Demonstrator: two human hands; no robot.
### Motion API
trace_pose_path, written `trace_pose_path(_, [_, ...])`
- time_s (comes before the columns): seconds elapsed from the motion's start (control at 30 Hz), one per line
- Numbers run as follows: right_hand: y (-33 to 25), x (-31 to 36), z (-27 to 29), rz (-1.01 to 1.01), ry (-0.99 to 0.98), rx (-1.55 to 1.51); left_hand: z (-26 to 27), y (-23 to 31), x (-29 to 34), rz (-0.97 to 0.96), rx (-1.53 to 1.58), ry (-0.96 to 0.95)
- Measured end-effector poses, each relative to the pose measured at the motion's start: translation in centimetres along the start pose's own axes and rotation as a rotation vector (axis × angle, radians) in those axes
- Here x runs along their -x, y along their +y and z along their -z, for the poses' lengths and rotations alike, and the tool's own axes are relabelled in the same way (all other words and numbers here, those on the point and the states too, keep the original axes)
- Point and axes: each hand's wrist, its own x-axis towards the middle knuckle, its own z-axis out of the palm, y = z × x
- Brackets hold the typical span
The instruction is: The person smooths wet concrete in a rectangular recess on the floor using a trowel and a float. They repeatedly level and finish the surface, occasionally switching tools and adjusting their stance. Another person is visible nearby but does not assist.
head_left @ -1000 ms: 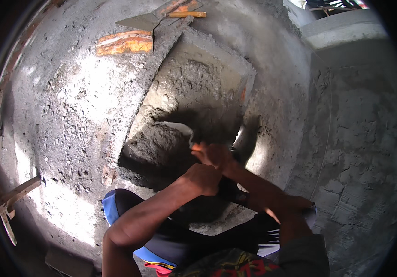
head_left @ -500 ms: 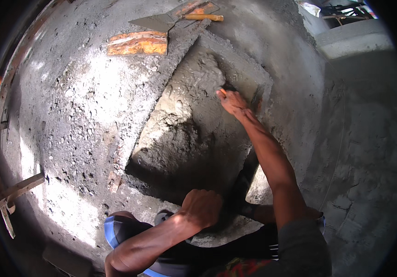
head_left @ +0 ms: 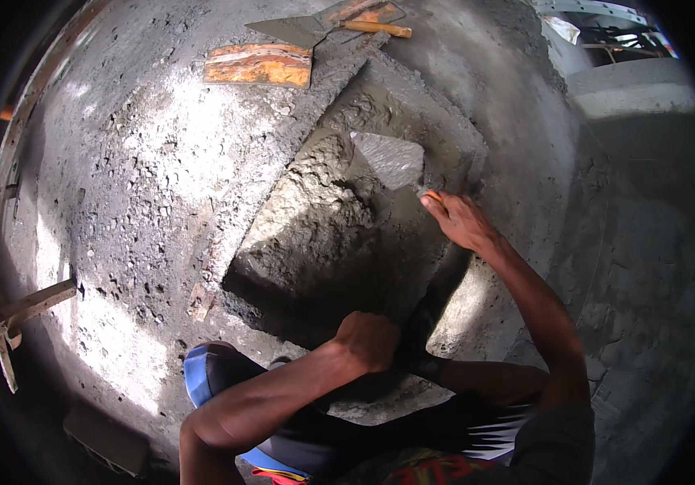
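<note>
My right hand (head_left: pixel 462 221) is closed around the orange handle of a trowel (head_left: pixel 392 160). The trowel's grey, mortar-smeared blade points up and to the left, above the far part of a rectangular mixing trough (head_left: pixel 459 113). Wet grey mortar (head_left: pixel 319 206) is heaped in the trough's left and middle, with a thinner, wetter layer toward the right. My left hand (head_left: pixel 367 341) is closed in a fist at the trough's near edge, close to my knees. Its fingers curl underneath, and whatever they may hold is hidden.
Beyond the trough lie a second trowel (head_left: pixel 289 31) with a wooden handle and a weathered orange board (head_left: pixel 258 65). Rough concrete ground (head_left: pixel 145 162) spreads to the left. A wooden bar (head_left: pixel 32 309) juts in at left. A block (head_left: pixel 105 440) lies at lower left.
My right hand has drawn back toward me and to the right, and the trowel blade now shows above the mortar. My left fist has stayed nearly in place. The whole view has shifted slightly.
</note>
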Motion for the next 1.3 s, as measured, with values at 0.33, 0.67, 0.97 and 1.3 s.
trace_pose_path(0.33, [3.9,-7.0,-12.4,-0.1,-0.299,-0.198,0.9,-0.9,-0.8,0.078,-0.039,-0.017])
trace_pose_path(0.67, [4.8,-4.0,-0.7,-0.397,-0.204,0.268,2.2,-2.4,-0.2,0.221,-0.04,-0.096])
trace_pose_path(0.97, [-3.0,-6.0,-10.1,0.002,-0.275,0.05,1.0,-1.6,-2.2,0.16,-0.037,-0.16])
trace_pose_path(1.3, [2.8,-5.5,-9.0,-0.166,-0.247,0.138,2.6,-2.2,-1.4,0.262,-0.097,-0.203])
